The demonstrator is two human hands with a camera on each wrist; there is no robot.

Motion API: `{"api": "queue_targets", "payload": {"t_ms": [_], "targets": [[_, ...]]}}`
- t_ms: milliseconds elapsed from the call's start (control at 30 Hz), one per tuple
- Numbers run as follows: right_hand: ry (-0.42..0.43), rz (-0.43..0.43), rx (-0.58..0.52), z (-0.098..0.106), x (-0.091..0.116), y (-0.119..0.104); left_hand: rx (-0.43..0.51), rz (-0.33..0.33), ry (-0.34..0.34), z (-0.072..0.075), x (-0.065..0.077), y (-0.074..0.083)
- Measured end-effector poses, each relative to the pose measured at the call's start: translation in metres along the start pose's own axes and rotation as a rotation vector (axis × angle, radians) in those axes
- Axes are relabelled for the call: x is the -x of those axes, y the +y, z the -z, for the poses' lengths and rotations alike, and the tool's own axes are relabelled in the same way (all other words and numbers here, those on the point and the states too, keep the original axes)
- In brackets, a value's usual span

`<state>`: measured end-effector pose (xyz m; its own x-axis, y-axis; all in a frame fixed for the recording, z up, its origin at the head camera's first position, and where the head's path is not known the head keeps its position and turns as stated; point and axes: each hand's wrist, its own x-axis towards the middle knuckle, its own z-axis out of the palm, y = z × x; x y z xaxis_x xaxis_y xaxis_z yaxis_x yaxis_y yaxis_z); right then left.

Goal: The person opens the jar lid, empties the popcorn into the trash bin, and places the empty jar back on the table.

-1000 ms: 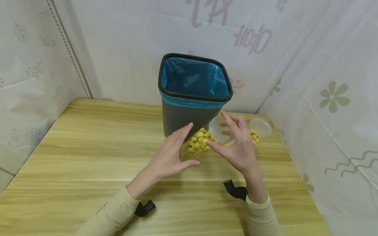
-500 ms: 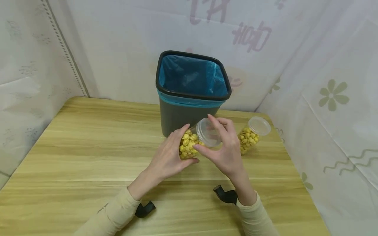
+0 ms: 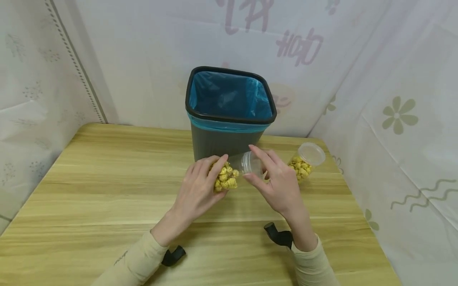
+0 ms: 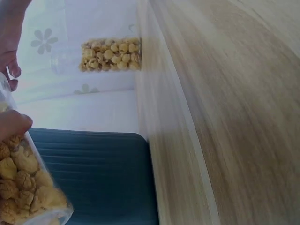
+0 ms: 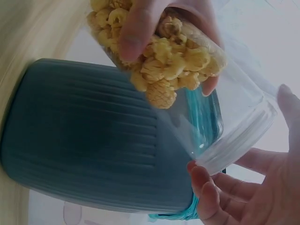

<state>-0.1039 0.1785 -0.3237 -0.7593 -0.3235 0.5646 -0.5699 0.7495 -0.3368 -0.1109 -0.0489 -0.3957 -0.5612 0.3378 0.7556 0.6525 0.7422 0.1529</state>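
A clear plastic jar, part filled with yellow caramel popcorn, is tipped on its side above the table in front of the bin. My left hand grips it round the popcorn end. At the other end is a clear screw lid. The thumb and fingers of my right hand curl round that lid from opposite sides. In the right wrist view, the right fingertips are at the lid's edge. Popcorn is bunched toward the left hand, which hides part of the jar.
A dark grey bin with a blue liner stands just behind the jar. Right of it, a second lidded popcorn jar stands on the wooden table. Printed cloth walls enclose the back and sides.
Both hands have shifted slightly left with the jar. The jar has tipped further over, its lid end now pointing rightward, and the popcorn inside has shifted toward the left hand.
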Motion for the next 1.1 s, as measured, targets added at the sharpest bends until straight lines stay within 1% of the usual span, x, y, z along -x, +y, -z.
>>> {"api": "queue_targets", "payload": {"t_ms": [100,167,233,367,433,533,667,800,933,1033,1100], "targets": [[-0.034,-0.021,-0.013,0.001,0.001,0.0,-0.051,-0.019,0.003,0.001,0.0,0.0],[-0.047,-0.023,-0.031,0.002,0.001,0.001,-0.061,-0.023,-0.001,0.001,0.0,0.0],[-0.063,-0.023,-0.049,0.004,0.001,0.001,-0.052,-0.022,-0.008,0.002,-0.001,0.0],[-0.108,-0.008,-0.084,0.007,0.0,0.002,0.016,-0.007,-0.044,0.004,-0.001,-0.001],[-0.132,0.01,-0.096,0.009,0.001,0.003,0.054,0.003,-0.065,0.005,-0.001,-0.002],[-0.163,0.062,-0.11,0.014,0.001,0.006,0.076,0.012,-0.089,0.005,-0.001,-0.002],[-0.222,0.126,-0.148,0.021,0.001,0.009,0.073,0.018,-0.105,0.005,-0.001,-0.003],[-0.274,0.138,-0.183,0.026,0.002,0.01,0.059,0.02,-0.113,0.006,-0.002,-0.003],[-0.249,0.103,-0.192,0.025,0.002,0.009,0.031,0.015,-0.113,0.006,-0.003,-0.003],[-0.213,0.054,-0.154,0.022,0.002,0.009,0.0,0.003,-0.105,0.006,-0.004,-0.002],[-0.205,0.019,-0.113,0.019,0.002,0.008,-0.028,-0.008,-0.098,0.006,-0.004,-0.002]]}}
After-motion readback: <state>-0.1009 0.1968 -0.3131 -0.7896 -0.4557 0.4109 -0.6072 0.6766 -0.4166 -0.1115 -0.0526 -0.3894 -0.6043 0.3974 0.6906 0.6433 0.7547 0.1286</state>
